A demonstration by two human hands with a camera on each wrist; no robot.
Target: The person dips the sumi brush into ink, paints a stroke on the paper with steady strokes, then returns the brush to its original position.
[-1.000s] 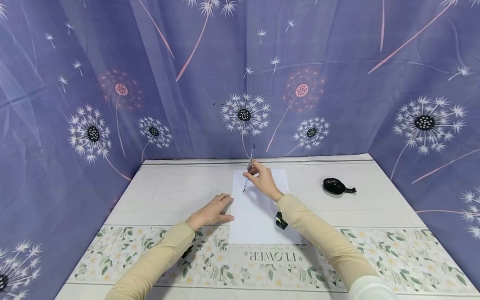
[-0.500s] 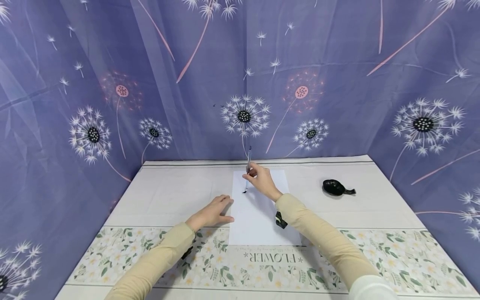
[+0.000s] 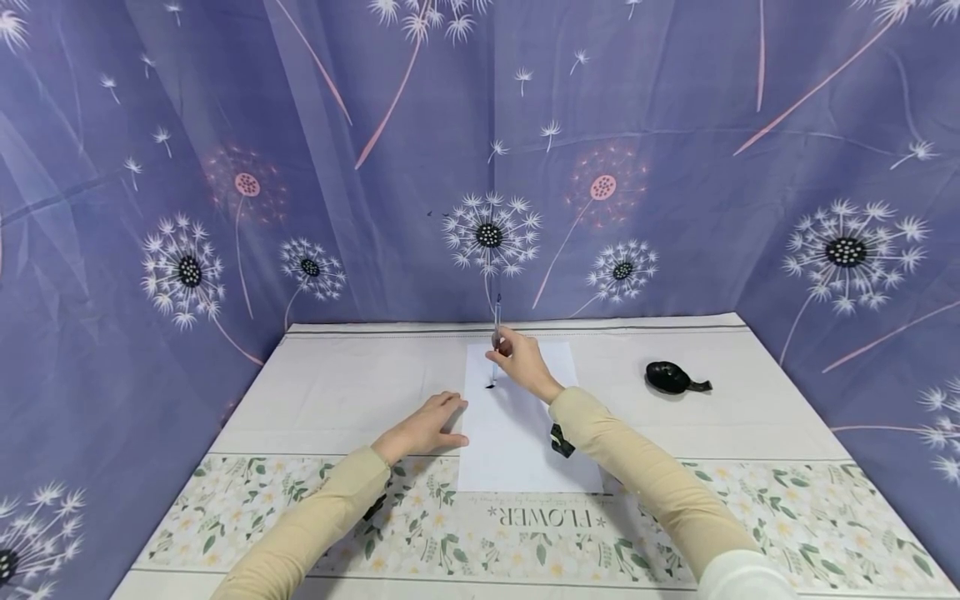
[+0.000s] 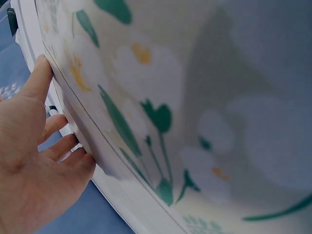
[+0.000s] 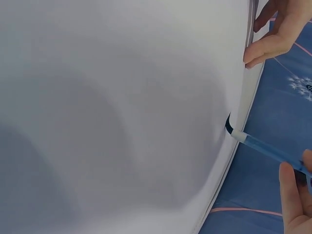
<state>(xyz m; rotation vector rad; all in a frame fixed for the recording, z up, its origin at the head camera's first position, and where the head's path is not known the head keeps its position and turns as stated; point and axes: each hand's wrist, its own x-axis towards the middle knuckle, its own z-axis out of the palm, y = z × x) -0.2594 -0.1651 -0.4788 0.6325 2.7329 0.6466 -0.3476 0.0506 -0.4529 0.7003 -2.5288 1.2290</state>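
My right hand (image 3: 525, 364) pinches a slim paintbrush (image 5: 265, 147) with a translucent blue handle and a white collar. The brush stands nearly upright above the far left part of a white sheet of paper (image 3: 510, 450). Its dark tip (image 5: 229, 125) is bent and appears to touch the sheet in the right wrist view. At the sheet's left edge rests my left hand (image 3: 425, 427), fingers extended and thumb spread, holding nothing. The left wrist view shows the fingers (image 4: 63, 145) of that hand relaxed along the paper's edge.
A black oval dish with a short handle (image 3: 667, 377) lies on the right side of the table. The tablecloth (image 3: 337, 383) has a floral band across the front. Purple dandelion-print curtains (image 3: 405, 250) enclose the back and sides.
The paintbrush has tipped from a rightward lean to nearly upright, and its tip now looks pressed and bent. The right hand shifted very slightly. My left hand has stayed in place.
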